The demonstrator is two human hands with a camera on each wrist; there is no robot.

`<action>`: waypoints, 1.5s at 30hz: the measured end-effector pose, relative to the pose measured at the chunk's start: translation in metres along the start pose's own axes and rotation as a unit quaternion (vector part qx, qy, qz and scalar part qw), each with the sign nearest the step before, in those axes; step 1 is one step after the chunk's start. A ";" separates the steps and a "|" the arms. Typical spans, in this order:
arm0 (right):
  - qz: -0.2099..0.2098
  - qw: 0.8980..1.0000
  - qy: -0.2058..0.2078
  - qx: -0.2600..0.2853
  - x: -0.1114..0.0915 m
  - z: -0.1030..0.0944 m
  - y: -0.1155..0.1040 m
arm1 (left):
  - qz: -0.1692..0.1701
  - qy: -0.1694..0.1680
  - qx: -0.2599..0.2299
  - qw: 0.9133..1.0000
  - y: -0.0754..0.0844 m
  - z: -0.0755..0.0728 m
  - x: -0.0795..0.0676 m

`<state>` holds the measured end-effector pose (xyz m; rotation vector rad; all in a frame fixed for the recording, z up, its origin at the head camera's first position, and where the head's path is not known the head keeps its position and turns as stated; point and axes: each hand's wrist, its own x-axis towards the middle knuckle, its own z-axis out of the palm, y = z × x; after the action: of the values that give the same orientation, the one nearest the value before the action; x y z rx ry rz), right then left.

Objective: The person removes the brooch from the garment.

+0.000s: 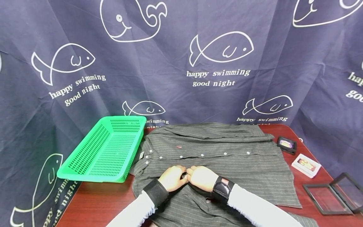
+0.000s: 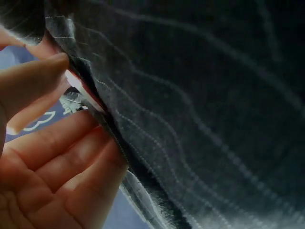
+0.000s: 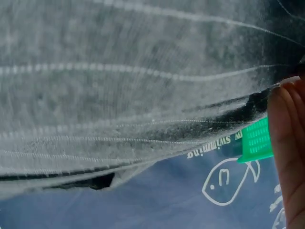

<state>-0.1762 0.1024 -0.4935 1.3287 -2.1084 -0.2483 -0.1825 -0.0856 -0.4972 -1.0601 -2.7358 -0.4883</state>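
Observation:
A dark grey pinstriped shirt (image 1: 249, 170) with white buttons is spread over the table, its collar toward the basket. My left hand (image 1: 172, 179) and right hand (image 1: 202, 178) meet over its front, fingertips almost touching. Up close in the left wrist view, the left thumb and fingers (image 2: 90, 167) pinch the raised edge of the shirt cloth, where a small white sliver shows; whether it is a button I cannot tell. The right hand's fingers (image 3: 288, 138) hold the same raised edge in the right wrist view, mostly cut off by the frame.
At left stands a green plastic basket (image 1: 133, 151) on the red-brown table (image 1: 99, 201). To the right lie a black case (image 1: 287, 145), a white card box (image 1: 307, 165) and an opened clear-windowed frame (image 1: 330, 198). Behind hangs a blue fish-print curtain (image 1: 175, 88).

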 end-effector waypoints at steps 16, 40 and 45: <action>0.117 0.957 0.006 0.265 -0.001 -0.001 0.015 | -0.049 0.022 -0.046 0.997 -0.003 -0.013 -0.004; 0.220 0.913 -0.011 0.344 0.002 -0.004 0.017 | -0.008 0.099 -0.013 0.995 -0.002 -0.011 -0.004; 0.246 0.890 -0.027 0.382 0.002 -0.003 0.018 | -0.014 0.097 -0.018 0.995 -0.003 -0.010 -0.003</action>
<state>-0.1885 0.1095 -0.4820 1.0992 -2.6200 0.8486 -0.1820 -0.0931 -0.4888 -0.9297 -2.5839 -0.6129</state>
